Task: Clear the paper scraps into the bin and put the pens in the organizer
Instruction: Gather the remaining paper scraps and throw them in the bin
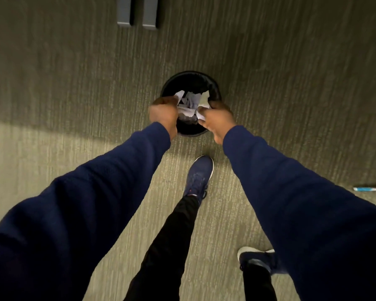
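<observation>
Two dark blue sleeves point(91, 192) reach toward the round black bin point(215, 89). Right above the bin, the left hand point(163, 115) and right hand point(218, 121) curl their fingers tight around crumpled paper scraps point(190, 102). Far to the right of the bin, a pen point(369, 188) lies flat on the striped carpet point(291, 83), its long side going left to right.

Grey-green ribbed carpet point(291, 83); two grey furniture legs point(124, 11) at top edge; brighter light patch point(20, 144) at left.

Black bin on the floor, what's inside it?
Crumpled white paper scraps show in the opening of the black bin, the left hand and right hand gripping some above it. Its bottom is dark, and paper and hands cover it, so anything deeper is hidden.
</observation>
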